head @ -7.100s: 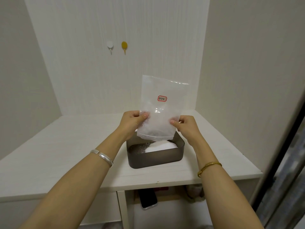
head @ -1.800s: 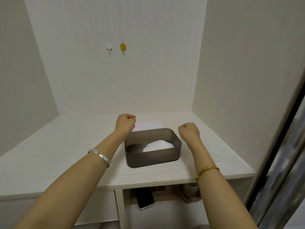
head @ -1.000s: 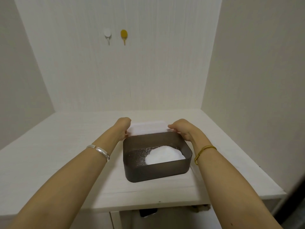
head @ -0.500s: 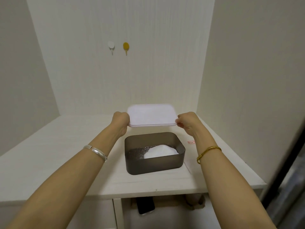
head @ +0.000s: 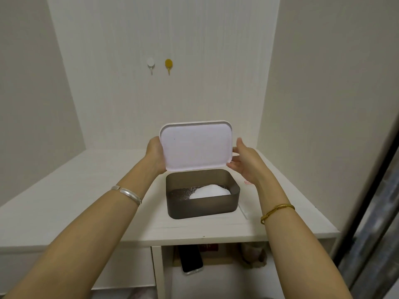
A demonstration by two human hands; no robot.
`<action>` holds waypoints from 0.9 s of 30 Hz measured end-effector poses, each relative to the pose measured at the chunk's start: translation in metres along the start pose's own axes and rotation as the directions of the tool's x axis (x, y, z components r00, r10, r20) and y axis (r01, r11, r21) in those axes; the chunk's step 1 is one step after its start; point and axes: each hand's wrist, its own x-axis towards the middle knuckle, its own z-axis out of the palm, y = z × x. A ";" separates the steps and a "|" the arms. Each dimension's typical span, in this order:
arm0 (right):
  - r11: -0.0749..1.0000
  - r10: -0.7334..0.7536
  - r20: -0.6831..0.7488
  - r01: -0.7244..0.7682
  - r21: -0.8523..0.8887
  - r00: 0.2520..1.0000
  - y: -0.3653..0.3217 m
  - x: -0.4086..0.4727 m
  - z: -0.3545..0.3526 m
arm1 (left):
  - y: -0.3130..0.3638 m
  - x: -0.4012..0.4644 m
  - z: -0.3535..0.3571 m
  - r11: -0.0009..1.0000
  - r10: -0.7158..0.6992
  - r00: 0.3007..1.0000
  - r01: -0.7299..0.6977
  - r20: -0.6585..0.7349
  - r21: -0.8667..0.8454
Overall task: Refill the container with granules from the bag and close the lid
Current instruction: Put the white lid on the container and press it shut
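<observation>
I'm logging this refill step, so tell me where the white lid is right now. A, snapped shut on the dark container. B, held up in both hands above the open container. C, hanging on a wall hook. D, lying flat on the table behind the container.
B: the lid is tilted up between the left hand and right hand, above the open container with its granules showing.

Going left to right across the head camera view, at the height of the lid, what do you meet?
Left hand → white lid → right hand. The brown container sits below the lid, so it has no clear place in this order.
</observation>
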 end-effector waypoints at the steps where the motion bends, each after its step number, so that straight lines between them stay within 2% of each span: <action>1: 0.999 0.036 0.017 -0.036 -0.022 0.999 -0.002 -0.001 -0.001 | -0.002 0.000 0.001 0.999 0.025 1.000 -0.025 0.007 0.031; 3: 0.994 0.098 0.013 -0.097 -0.042 0.995 -0.003 -0.001 -0.006 | -0.006 -0.001 0.004 0.991 0.093 0.996 -0.092 -0.009 0.096; 5: 0.992 0.127 0.029 -0.128 0.016 0.991 -0.002 0.000 -0.010 | -0.011 -0.002 0.007 0.972 0.179 0.982 -0.167 -0.061 0.166; 10: 0.973 0.084 0.137 -0.112 0.204 0.987 0.002 -0.004 -0.013 | -0.025 0.006 0.002 0.887 0.411 0.911 -0.387 -0.046 0.251; 13: 0.956 0.006 0.093 -0.033 0.291 0.996 0.010 0.000 -0.013 | -0.030 0.011 -0.007 0.830 0.405 0.914 -0.372 0.011 0.416; 15: 0.971 -0.026 0.022 0.021 0.236 0.999 0.017 0.002 -0.014 | -0.032 0.012 -0.013 0.799 0.345 0.938 -0.316 0.040 0.511; 19: 0.998 -0.045 -0.019 0.044 -0.044 0.999 0.032 0.007 -0.011 | -0.046 0.012 -0.029 0.743 0.298 0.952 -0.279 0.073 0.608; 25: 0.966 -0.051 0.047 0.061 -0.252 0.998 0.057 0.008 -0.010 | -0.074 0.021 -0.066 0.692 0.234 0.965 -0.254 0.123 0.676; 27: 0.960 -0.066 0.092 0.089 -0.266 0.994 0.060 0.006 -0.009 | -0.078 0.020 -0.069 0.700 0.221 0.967 -0.247 0.126 0.670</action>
